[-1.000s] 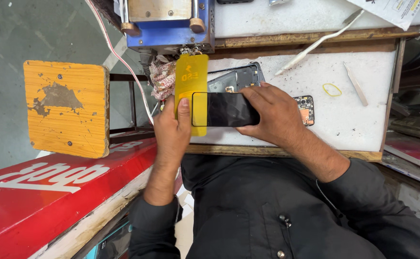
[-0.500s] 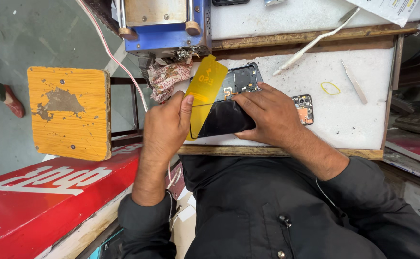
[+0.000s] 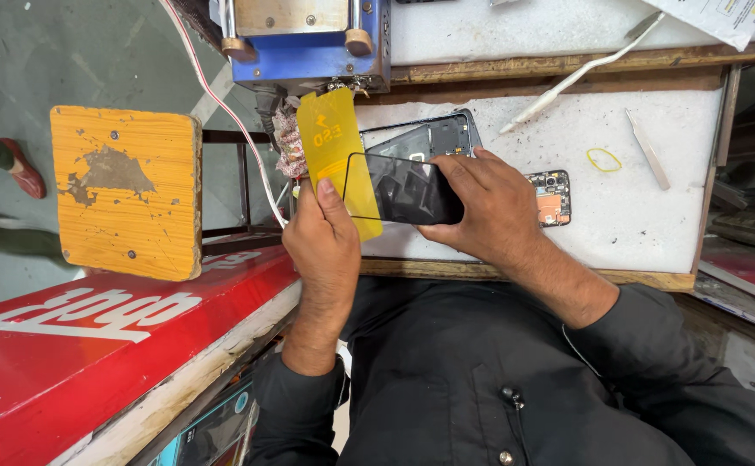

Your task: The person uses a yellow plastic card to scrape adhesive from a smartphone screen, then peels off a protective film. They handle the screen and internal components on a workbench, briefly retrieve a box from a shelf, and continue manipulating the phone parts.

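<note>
**Screen glass and yellow sheet held over the bench**

Glass, a dark rectangular phone screen panel (image 3: 408, 188), is held above the white work mat (image 3: 697, 198), gripped at its right end by the right hand (image 3: 491, 211), whose fingers are closed over the edge. The left hand (image 3: 326, 237) is closed on a thin yellow flexible plastic sheet (image 3: 333, 142), the thumb pressed against the sheet's lower part beside the panel's left end. The sheet stands partly behind the panel and rises above it, so it appears lifted from the glass over most of its length; whether the lower end is free cannot be told. Separation is judged well advanced but not finished.

Beneath the hands an opened black phone frame (image 3: 434, 134) lies on the mat, with a small circuit part (image 3: 550, 197) near it. A yellow rubber band (image 3: 604, 160), a metal tool (image 3: 648, 148) and a white cable (image 3: 580, 73) are also seen there. A blue machine (image 3: 308, 43) stands at the bench's far edge. A worn yellow wooden stool (image 3: 127, 194) and a red signboard (image 3: 93, 336) are seen to the left, on a grey floor.
</note>
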